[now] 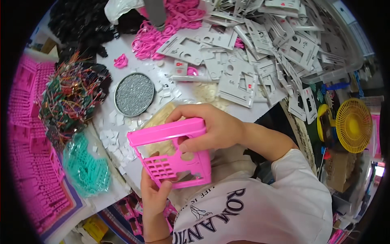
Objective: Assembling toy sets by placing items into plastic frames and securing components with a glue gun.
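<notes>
Both hands are gripping a pink frame (172, 152) near the table's (122, 51) near edge: the right hand (209, 126) is pinching its top edge, the left hand (153, 195) is clamping its lower corner. The frame is showing a grid of small slots, larger cut-outs and a raised rim, and is tilting up to the right.

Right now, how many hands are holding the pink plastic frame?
2. The left hand grips the pink frame from below, by its grid corner. The right hand holds its top edge, thumb pressing the front. No other hands show.

White short-sleeved T-shirt with dark printed lettering, bare forearms and hands (203, 130)
</notes>
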Motion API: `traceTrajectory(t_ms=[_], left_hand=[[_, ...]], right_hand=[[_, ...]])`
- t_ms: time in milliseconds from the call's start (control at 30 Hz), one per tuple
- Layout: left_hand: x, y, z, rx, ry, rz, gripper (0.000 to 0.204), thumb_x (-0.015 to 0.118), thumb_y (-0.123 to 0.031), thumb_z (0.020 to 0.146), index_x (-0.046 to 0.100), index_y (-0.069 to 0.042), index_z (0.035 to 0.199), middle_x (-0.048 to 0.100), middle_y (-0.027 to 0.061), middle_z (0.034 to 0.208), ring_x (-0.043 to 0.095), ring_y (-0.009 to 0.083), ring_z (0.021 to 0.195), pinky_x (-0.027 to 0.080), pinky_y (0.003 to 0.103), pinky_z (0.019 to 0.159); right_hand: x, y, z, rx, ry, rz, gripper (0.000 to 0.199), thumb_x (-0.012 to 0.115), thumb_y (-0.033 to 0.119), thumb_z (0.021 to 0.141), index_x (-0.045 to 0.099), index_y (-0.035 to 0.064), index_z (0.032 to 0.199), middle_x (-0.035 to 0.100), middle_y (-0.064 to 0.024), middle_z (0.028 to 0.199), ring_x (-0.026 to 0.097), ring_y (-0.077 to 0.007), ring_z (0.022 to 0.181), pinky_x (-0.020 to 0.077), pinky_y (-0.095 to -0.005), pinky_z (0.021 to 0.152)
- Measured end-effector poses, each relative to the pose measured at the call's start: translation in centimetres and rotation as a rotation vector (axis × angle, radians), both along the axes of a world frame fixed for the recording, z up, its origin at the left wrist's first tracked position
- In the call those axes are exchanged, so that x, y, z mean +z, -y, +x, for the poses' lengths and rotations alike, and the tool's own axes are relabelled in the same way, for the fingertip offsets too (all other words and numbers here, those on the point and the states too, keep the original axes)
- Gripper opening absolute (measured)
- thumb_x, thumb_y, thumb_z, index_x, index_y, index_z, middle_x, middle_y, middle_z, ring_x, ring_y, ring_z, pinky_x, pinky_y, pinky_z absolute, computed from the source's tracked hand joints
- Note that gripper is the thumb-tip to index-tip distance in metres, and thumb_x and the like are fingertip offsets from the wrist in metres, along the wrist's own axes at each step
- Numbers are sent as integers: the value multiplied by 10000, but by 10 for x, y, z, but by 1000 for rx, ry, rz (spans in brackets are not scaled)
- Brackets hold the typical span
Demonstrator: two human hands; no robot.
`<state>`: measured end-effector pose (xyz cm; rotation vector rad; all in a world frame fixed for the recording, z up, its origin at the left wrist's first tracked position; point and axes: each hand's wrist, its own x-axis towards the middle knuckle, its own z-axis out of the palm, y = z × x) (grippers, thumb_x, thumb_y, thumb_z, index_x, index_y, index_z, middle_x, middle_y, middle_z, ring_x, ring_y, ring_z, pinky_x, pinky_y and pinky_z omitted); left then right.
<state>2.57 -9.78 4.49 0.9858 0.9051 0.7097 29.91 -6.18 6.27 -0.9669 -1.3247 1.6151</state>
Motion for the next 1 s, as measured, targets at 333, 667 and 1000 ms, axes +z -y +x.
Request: traceTrajectory(t_ms=[333,667,1000], left_hand=[[-19,-19,-26,290,59,147,404,579,-142,1034,473,-25,1406,640,55,957,500,69,594,469,254,556],[-15,-20,-4,310,111,-11,431,541,-79,1038,414,-16,1446,599,55,894,409,70,538,426,263,540],[-26,-3,-14,378,185,-88,389,546,-92,1048,434,-31,1415,618,60,969,427,61,551,461,282,567]], right_hand=[[8,-30,164,-525,1199,198,513,712,169,808,626,68,1304,731,-118,1077,686,-255,888,554,-350,788],[-37,-47,178,-345,1112,-4,555,657,91,777,621,102,1330,649,-44,963,550,-130,697,482,-296,667],[-34,-14,133,-323,1368,43,618,680,96,741,578,103,1350,689,-161,1078,669,-352,965,532,-420,847]])
